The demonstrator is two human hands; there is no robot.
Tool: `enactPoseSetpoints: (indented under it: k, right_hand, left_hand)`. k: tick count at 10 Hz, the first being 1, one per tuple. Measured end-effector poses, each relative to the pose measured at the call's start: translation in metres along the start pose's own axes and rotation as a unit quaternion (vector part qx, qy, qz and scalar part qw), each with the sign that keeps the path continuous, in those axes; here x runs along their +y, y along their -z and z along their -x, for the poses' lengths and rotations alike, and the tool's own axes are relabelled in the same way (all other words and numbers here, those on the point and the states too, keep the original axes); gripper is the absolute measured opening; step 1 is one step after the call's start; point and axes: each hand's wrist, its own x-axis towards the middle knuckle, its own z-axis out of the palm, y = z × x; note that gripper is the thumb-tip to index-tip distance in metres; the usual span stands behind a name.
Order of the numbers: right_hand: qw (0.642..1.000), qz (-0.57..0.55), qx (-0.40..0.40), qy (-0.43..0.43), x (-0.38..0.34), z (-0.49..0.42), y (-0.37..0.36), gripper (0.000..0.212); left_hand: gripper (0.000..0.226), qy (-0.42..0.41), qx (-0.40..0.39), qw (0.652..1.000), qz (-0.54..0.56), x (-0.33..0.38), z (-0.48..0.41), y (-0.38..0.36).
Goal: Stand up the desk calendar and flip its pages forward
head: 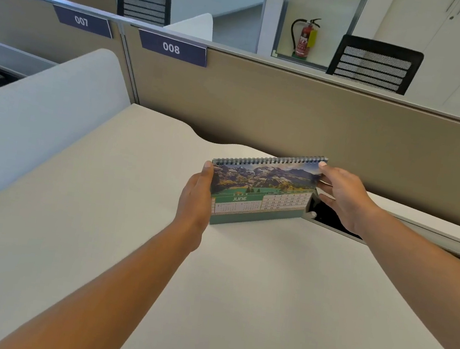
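The desk calendar [262, 187] stands upright on its green base near the far edge of the desk [150, 281], its June page facing the person and the spiral binding along the top. The left hand [198, 196] lies flat against its left edge, thumb at the upper corner, steadying it. The right hand [343, 196] pinches the upper right corner by the binding, probably ready to lift a page. Just beside the right end, a cable hatch [334, 220] lies open in the desk.
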Motion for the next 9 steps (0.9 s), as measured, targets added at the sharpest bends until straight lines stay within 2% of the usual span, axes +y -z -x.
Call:
enactPoseSetpoints:
  k: [1, 3, 4, 5, 6, 7, 8, 9]
  right_hand:
    - [1.000, -0.006, 0.000, 0.002, -0.001, 0.001, -0.003, 0.021]
    - [1.000, 0.004, -0.002, 0.008, 0.003, 0.000, -0.004, 0.029]
    - [1.000, 0.000, 0.002, 0.010, 0.007, 0.001, -0.002, 0.028]
    - [1.000, 0.013, 0.003, 0.013, 0.013, 0.005, 0.001, 0.023]
    - [0.997, 0.074, 0.025, 0.012, 0.023, 0.014, 0.009, 0.046]
    - [0.982, 0.187, 0.020, 0.036, 0.050, 0.040, 0.020, 0.052]
    - [0.932, 0.360, -0.004, 0.038, 0.080, 0.077, 0.036, 0.055]
    - [0.883, 0.465, -0.033, 0.047, 0.126, 0.130, 0.052, 0.052]
  left_hand:
    - [0.052, -0.003, -0.017, 1.000, 0.008, -0.002, -0.003, 0.000]
    - [0.056, -0.023, -0.036, 0.999, 0.016, -0.011, -0.006, 0.002]
    - [0.038, -0.029, -0.049, 0.998, 0.004, -0.012, -0.005, 0.002]
    - [0.029, -0.044, -0.053, 0.997, -0.020, -0.014, 0.000, 0.002]
    - [0.039, -0.042, -0.057, 0.994, -0.086, -0.026, 0.008, 0.003]
    - [0.054, -0.072, -0.061, 0.957, -0.276, -0.061, 0.025, 0.007]
    - [0.059, -0.128, -0.111, 0.879, -0.446, -0.100, 0.058, 0.007]
    - [0.063, -0.201, -0.185, 0.799, -0.535, -0.137, 0.096, 0.005]
